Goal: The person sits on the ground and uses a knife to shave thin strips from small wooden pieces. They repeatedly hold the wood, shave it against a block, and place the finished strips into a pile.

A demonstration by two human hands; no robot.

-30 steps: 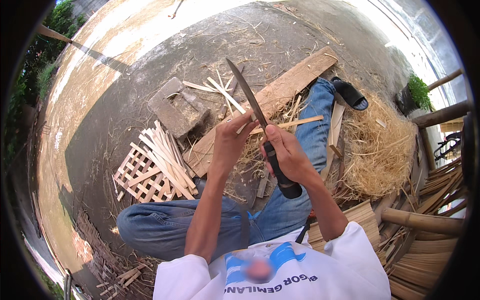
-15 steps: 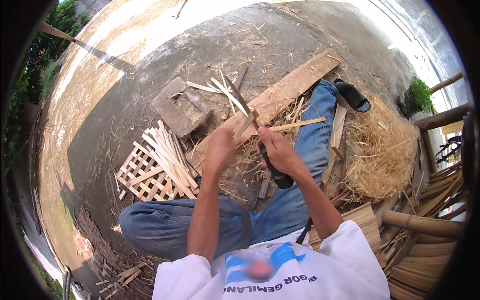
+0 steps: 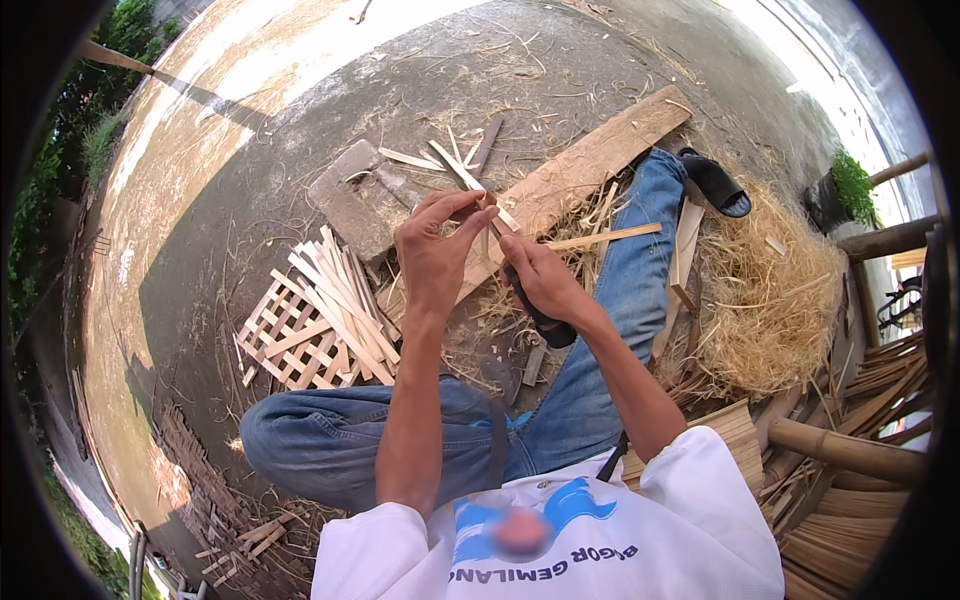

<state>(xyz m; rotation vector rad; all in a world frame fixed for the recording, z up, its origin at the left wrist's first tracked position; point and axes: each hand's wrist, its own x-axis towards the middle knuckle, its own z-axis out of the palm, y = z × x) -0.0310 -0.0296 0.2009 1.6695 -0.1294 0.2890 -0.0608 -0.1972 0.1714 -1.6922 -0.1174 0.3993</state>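
My right hand [image 3: 548,280] is closed round the black handle of a long knife [image 3: 458,168], its blade slanting up and away to the left. Beside the blade, my left hand [image 3: 435,250] has thumb and fingers pinched on a thin bamboo strip, mostly hidden by the fingers. Under both hands lies a wide wooden plank [image 3: 600,150], set diagonally across the ground by my outstretched leg. Left of my left forearm, a pile of pale bamboo strips [image 3: 340,300] rests on a woven lattice [image 3: 285,335].
A concrete block [image 3: 350,205] sits beyond my left hand. Further right are a black sandal [image 3: 718,185] on my foot and a heap of fine shavings [image 3: 765,300]. Bamboo poles [image 3: 845,447] and stacked slats [image 3: 850,545] line the right side. Loose strips and shavings litter the ground.
My left hand has moved farther away from me, up along the knife blade, and its fingers are now pinched there. My right hand keeps hold of the knife, shifted slightly.
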